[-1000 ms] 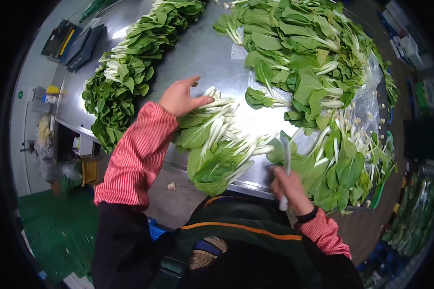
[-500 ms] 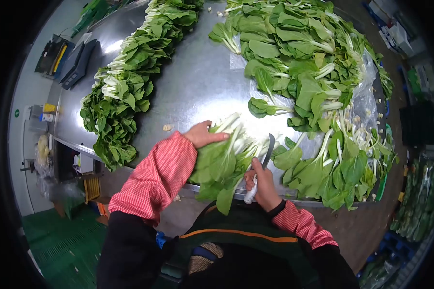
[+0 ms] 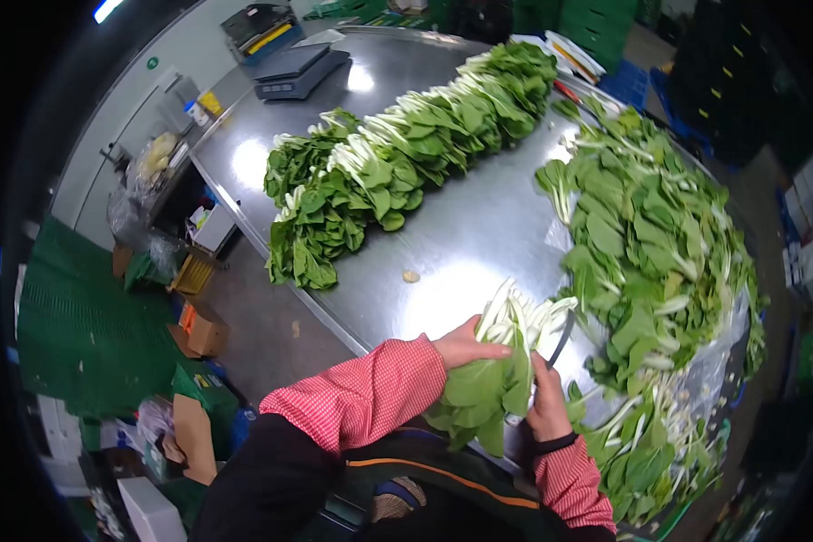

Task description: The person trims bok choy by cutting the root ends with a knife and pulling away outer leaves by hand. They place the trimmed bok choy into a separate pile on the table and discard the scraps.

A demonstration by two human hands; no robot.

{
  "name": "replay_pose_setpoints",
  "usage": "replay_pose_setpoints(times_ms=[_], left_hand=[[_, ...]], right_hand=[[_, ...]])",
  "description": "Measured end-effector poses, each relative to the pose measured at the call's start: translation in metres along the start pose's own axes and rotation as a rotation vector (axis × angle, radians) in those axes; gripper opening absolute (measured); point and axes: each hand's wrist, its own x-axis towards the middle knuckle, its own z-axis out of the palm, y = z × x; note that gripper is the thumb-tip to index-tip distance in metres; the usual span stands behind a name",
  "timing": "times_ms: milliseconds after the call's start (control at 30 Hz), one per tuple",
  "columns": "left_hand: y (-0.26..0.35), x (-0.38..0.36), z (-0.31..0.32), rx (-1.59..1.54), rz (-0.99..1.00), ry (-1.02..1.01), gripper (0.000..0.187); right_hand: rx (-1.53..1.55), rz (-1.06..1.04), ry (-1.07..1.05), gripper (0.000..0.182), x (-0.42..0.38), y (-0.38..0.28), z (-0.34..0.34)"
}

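Observation:
My left hand is closed around a bunch of leafy greens that look like bok choy, white stems up and leaves hanging toward me. Close on its right, my right hand grips a knife with a curved dark blade pointing up beside the stems. Most of the knife's handle is hidden by my fingers. Both hands are above the near edge of the metal table.
A long row of stacked greens crosses the table's far left side. To the right lies a large loose heap of greens, partly on clear plastic. A scale stands at the far left corner. One small pale scrap lies mid-table.
My view has turned to the left and up, so the table appears rotated. The bunch stays in my left hand, its stems more upright, and the knife stays in my right.

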Motion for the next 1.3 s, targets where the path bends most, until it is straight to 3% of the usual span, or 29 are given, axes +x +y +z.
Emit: replay_pose_setpoints(times_ms=[100, 267, 333, 467, 567, 767, 833, 933, 1067, 1167, 1200, 1233, 1300], left_hand=[[0.059, -0.017, 0.003, -0.069, 0.142, 0.122, 0.083], [0.142, -0.013, -0.054, -0.266, 0.466, 0.203, 0.07], [0.178, -0.006, -0.099, -0.265, 0.624, 0.21, 0.065], [0.258, -0.022, -0.2, -0.437, 0.626, 0.246, 0.065], [0.293, -0.024, -0.279, -0.533, 0.749, 0.276, 0.063], [0.294, 0.021, -0.452, -0.481, 0.832, 0.534, 0.051], [0.291, 0.03, -0.483, -0.595, 0.778, 0.617, 0.067], [0.27, 0.063, -0.525, -0.691, 0.72, 0.791, 0.078], [0.214, 0.115, -0.574, -0.624, 0.484, 1.052, 0.103], [0.201, 0.117, -0.579, -0.418, 0.396, 1.069, 0.096], [0.214, 0.107, -0.57, -0.408, 0.244, 1.086, 0.092], [0.222, 0.098, -0.563, -0.403, 0.223, 1.076, 0.091], [0.234, 0.079, -0.551, -0.395, 0.181, 1.058, 0.088]], right_hand=[[-0.145, -0.103, -0.02, 0.021, 0.016, -0.048, 0.039], [-0.474, -0.211, -0.191, 0.031, 0.066, -0.139, 0.151], [-0.595, -0.242, -0.284, 0.033, 0.093, -0.167, 0.218], [-0.789, -0.282, -0.414, 0.036, 0.157, -0.201, 0.358], [-0.926, -0.234, -0.557, 0.034, 0.232, -0.206, 0.447], [-1.22, -0.244, -0.615, 0.041, 0.367, -0.166, 0.59], [-1.243, -0.18, -0.668, 0.043, 0.409, -0.148, 0.614], [-1.296, -0.228, -0.566, 0.046, 0.469, -0.111, 0.628], [-1.444, -0.516, -0.383, 0.04, 0.533, -0.067, 0.606], [-1.566, -0.752, -0.298, 0.034, 0.526, -0.065, 0.584], [-1.588, -0.852, -0.296, 0.033, 0.503, -0.077, 0.58], [-1.607, -0.952, -0.292, 0.031, 0.477, -0.089, 0.575], [-1.43, -1.028, -0.313, 0.029, 0.425, -0.107, 0.548]])
